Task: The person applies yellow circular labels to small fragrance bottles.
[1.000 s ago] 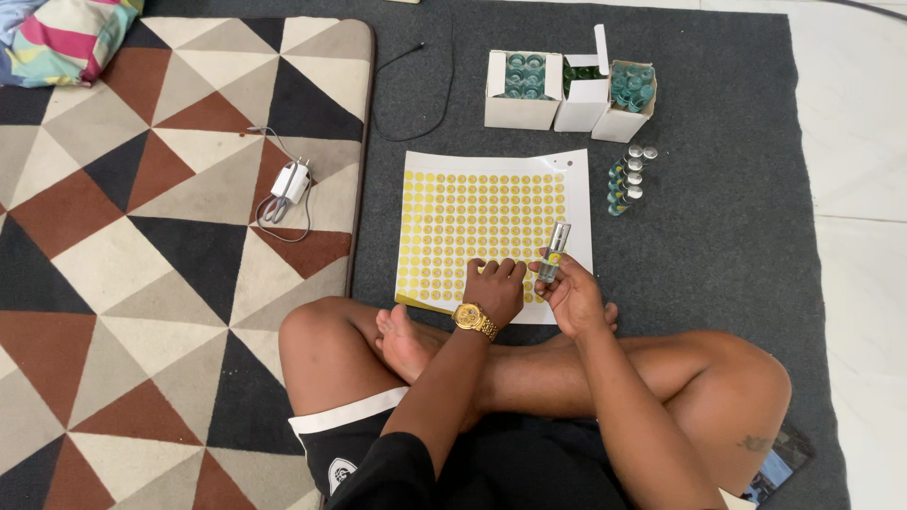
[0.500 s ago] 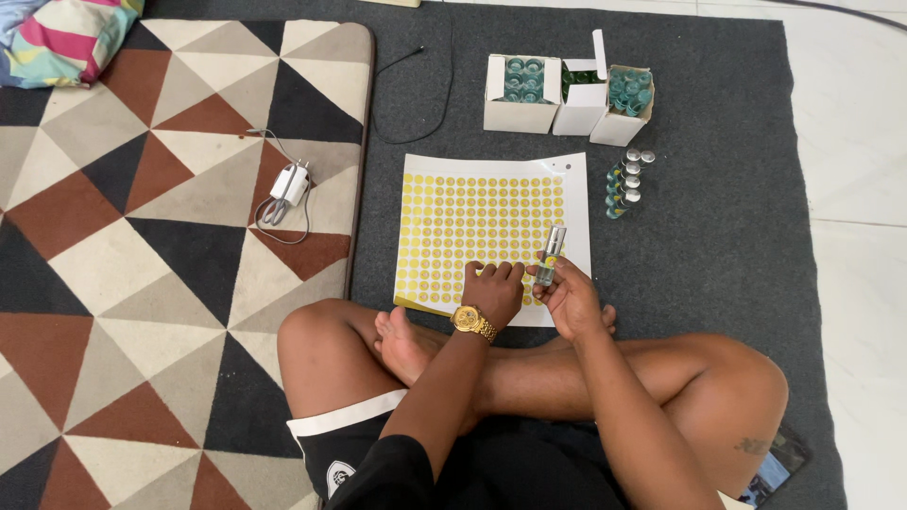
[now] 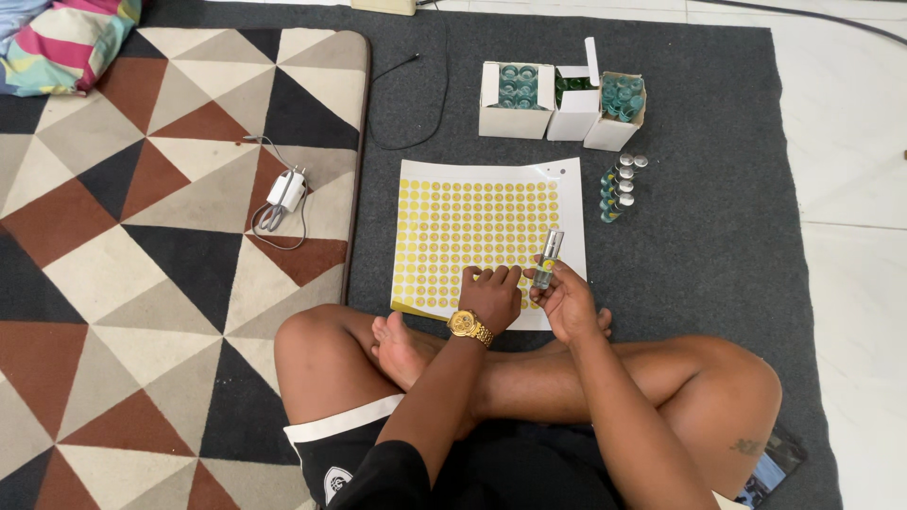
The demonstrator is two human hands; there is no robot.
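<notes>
The right hand (image 3: 570, 300) holds a small glass bottle (image 3: 547, 259) upright, fingers wrapped around its lower half, silver cap pointing away from the body. Just to the left of that grip, the left hand (image 3: 491, 295) rests palm-down on the sticker sheet (image 3: 477, 227), fingertips pressed on the rows of yellow round stickers near the sheet's close edge; whether it pinches a sticker cannot be told. A gold watch (image 3: 469, 327) sits on that wrist. The sheet lies flat on the grey rug (image 3: 718, 123), under both hands. Beyond the bottle and a bit to the right, a cluster of small bottles (image 3: 621, 187) lies just off the sheet's corner. Farther out, three open white boxes (image 3: 559, 102) stand side by side, filled with green-capped bottles. Well left of the hands, a white charger (image 3: 283, 194) with its cord lies on the patterned mat (image 3: 142, 246). The person sits cross-legged, knees either side of the grip.
</notes>
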